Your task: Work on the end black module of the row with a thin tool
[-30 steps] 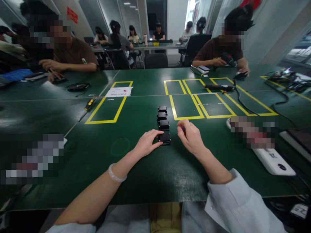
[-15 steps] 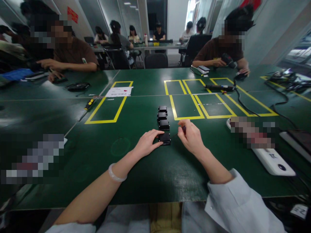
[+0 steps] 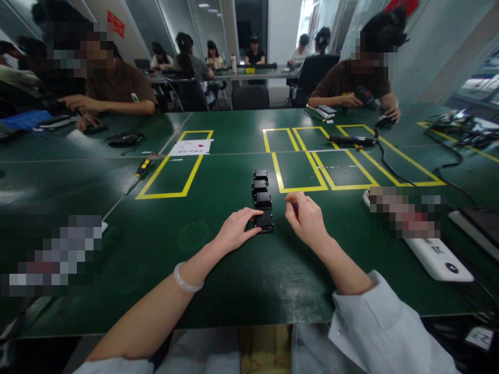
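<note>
Several small black box-shaped parts stand in a row on the green table, running away from me. My left hand (image 3: pixel 236 227) holds the nearest black box (image 3: pixel 264 222) at its left side, thumb in front and fingers behind. To the right of that box, my right hand (image 3: pixel 306 218) is closed around a small screwdriver (image 3: pixel 295 208) with a dark handle. Its thin shaft points left toward the box's right side; whether the tip touches is too small to tell. Behind the held box sits another black box (image 3: pixel 263 200).
Yellow tape outlines mark the green table (image 3: pixel 241 280). A yellow-and-black screwdriver (image 3: pixel 143 167) lies at left beside a white paper (image 3: pixel 192 147). To the right are a white power strip (image 3: pixel 440 259), a black electric screwdriver (image 3: pixel 353 141) and cables (image 3: pixel 460 130). Two co-workers sit across.
</note>
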Motion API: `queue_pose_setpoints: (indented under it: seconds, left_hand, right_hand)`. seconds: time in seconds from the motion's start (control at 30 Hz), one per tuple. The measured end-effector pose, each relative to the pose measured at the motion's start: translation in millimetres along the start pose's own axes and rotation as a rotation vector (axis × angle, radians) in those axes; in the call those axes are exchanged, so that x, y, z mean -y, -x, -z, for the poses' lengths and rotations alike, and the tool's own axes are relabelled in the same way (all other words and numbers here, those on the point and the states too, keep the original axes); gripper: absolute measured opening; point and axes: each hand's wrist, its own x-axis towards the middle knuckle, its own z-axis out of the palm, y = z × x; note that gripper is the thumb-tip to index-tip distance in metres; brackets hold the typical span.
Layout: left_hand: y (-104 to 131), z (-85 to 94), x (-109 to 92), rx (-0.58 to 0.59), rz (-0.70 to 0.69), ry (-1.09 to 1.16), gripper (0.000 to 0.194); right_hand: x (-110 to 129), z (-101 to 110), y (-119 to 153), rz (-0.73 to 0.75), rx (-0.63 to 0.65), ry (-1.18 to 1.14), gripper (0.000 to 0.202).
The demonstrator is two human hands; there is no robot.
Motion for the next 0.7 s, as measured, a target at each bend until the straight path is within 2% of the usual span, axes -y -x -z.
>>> queue_pose_setpoints:
  seconds: [0.7]
  left_hand:
    - [0.6,-2.0,0.3,-0.023,-0.003,-0.017,0.038]
  right_hand:
    - [2.0,1.9,-1.9,-0.008,0.016,0.001,0.013]
